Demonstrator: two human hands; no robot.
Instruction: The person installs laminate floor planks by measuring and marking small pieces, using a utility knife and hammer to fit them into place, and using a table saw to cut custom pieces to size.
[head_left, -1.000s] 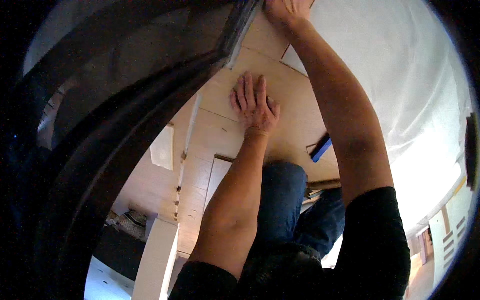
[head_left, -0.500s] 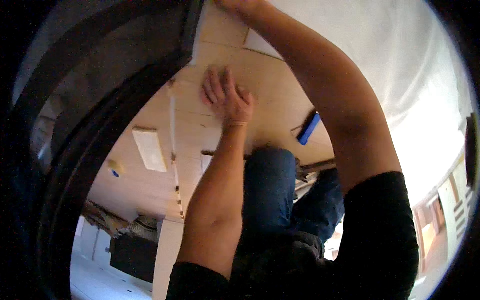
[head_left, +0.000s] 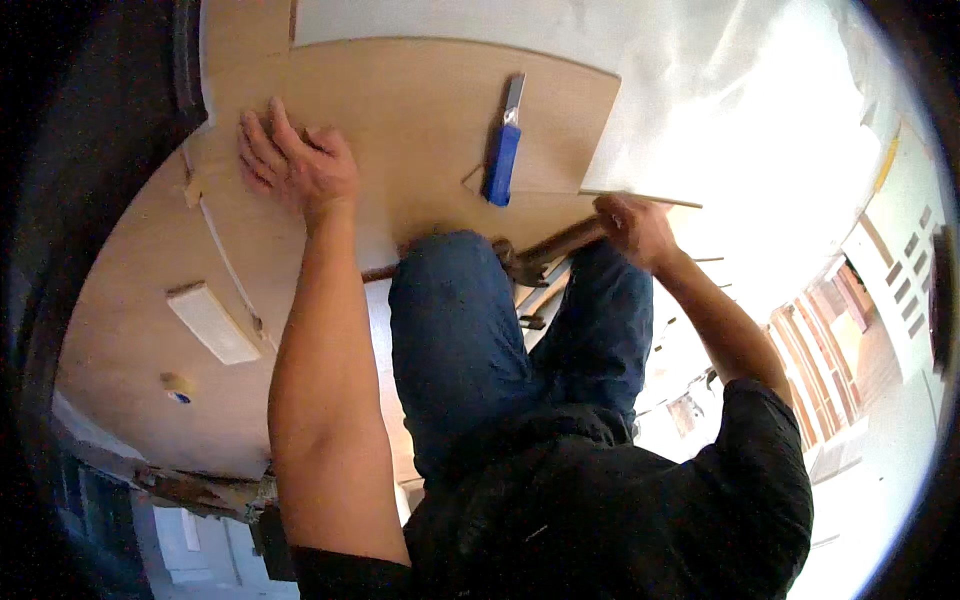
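My left hand (head_left: 300, 165) lies on pale wooden planks (head_left: 400, 100), fingers spread and a little bent, holding nothing. Right of it a blue-handled knife (head_left: 503, 160) with a metal blade lies on the boards. My right hand (head_left: 630, 225) is closed at the end of a brown handle-like bar (head_left: 560, 240), which runs to a dark metal piece beside my knee; exactly what the fingers grip is hidden. A thin strip (head_left: 680, 203) shows just past that hand.
A white sheet (head_left: 720, 80) covers the right side. A dark edge (head_left: 120, 110) borders the left. Also there: a pale board piece (head_left: 210, 320), a small yellowish roll (head_left: 178, 390), my jeans-covered knees (head_left: 445, 300), and stacked strips (head_left: 810, 350) at far right.
My right hand has come down from the top of the view to beside my knee and closed. The view has shifted, so the left hand and knife appear further left.
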